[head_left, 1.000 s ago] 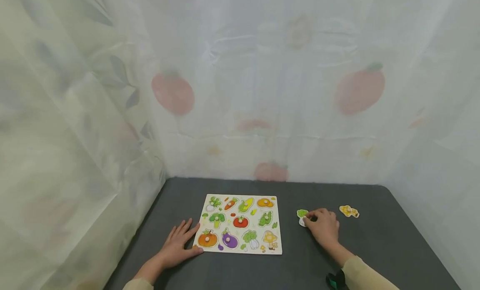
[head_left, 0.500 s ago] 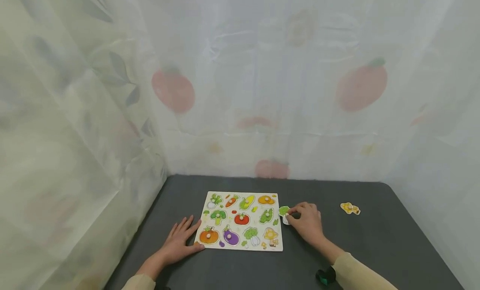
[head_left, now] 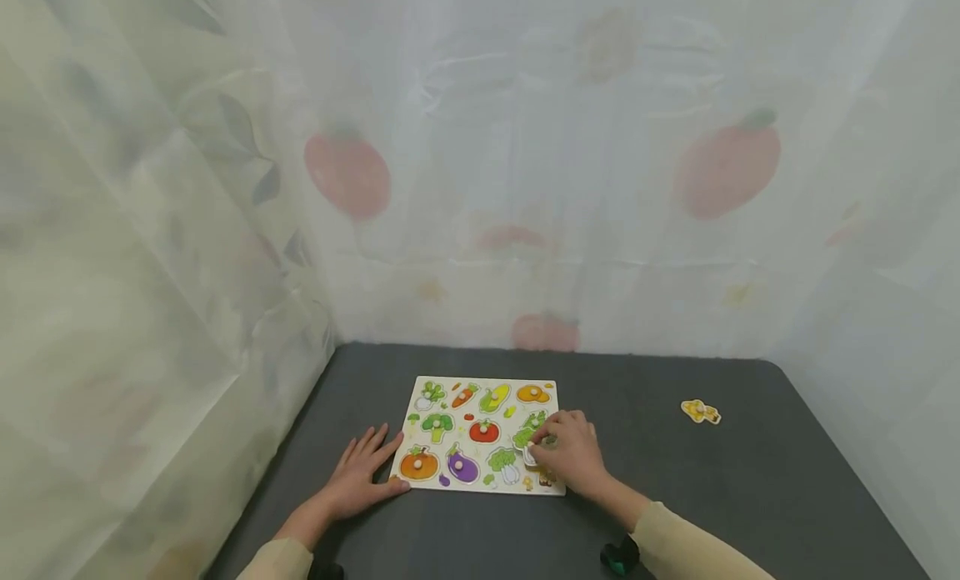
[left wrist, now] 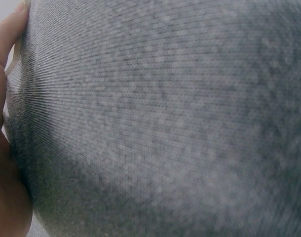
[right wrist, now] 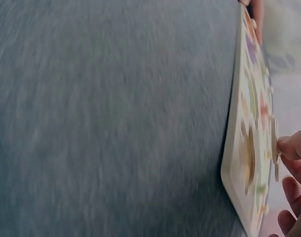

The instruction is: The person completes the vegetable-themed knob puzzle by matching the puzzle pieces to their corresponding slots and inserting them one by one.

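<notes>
A white vegetable puzzle board (head_left: 467,486) lies on the table, with knobbed pieces such as the tomato (head_left: 484,432), eggplant (head_left: 462,465) and pumpkin (head_left: 418,463) in it. My left hand (head_left: 360,477) rests with spread fingers at the board's left edge, fingertips and thumb on its border. Between thumb and fingers, my right hand (head_left: 573,453) pinches the leafy-green-and-white bok choy piece (head_left: 522,438). In the right wrist view that piece (right wrist: 275,143) stands raised over the board. Below and left of it is the matching bok choy recess (head_left: 504,463). The right hand partly covers the mushroom recess (head_left: 546,475).
A yellow mushroom piece (head_left: 701,411) lies apart on the dark grey table (head_left: 750,480), to the right of the board. Printed curtains (head_left: 465,147) hang behind the table and along both sides.
My right hand has carried the bok choy piece leftward from the table to over the right part of the board. The left hand keeps its place at the board's edge.
</notes>
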Demonstrator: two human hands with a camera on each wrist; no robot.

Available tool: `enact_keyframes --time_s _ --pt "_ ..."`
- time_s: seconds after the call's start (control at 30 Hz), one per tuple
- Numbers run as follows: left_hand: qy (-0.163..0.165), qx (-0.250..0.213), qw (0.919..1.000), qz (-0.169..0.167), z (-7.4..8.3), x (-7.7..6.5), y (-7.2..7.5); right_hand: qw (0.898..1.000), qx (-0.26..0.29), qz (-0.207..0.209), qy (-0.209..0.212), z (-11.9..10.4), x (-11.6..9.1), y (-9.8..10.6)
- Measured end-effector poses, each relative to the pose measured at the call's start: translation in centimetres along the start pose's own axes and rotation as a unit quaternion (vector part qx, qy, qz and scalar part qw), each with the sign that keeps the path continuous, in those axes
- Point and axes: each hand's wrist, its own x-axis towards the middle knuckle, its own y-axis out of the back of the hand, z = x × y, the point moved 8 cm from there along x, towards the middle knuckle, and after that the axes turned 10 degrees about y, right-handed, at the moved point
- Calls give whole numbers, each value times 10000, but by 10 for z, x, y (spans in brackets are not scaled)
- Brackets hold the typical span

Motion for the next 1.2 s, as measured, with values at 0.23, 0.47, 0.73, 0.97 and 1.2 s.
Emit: enact_keyframes --time_s 0.23,0.47,0.73,0.97,1.2 --pt "30 27 10000 4 0 0 1 9986 -79 -196 487 -19 3 -19" --pt "-14 0 10000 -4 2 0 2 9974 -260 -362 564 -27 3 -29" --pt "34 17 10000 -38 1 -2 0 9968 -325 -452 578 -33 3 -33" --pt "77 -5 10000 -35 0 1 -1 9960 -266 -370 763 -36 3 -34" --pt "69 13 10000 -7 -2 1 -2 9956 -321 -403 783 -34 1 -39"
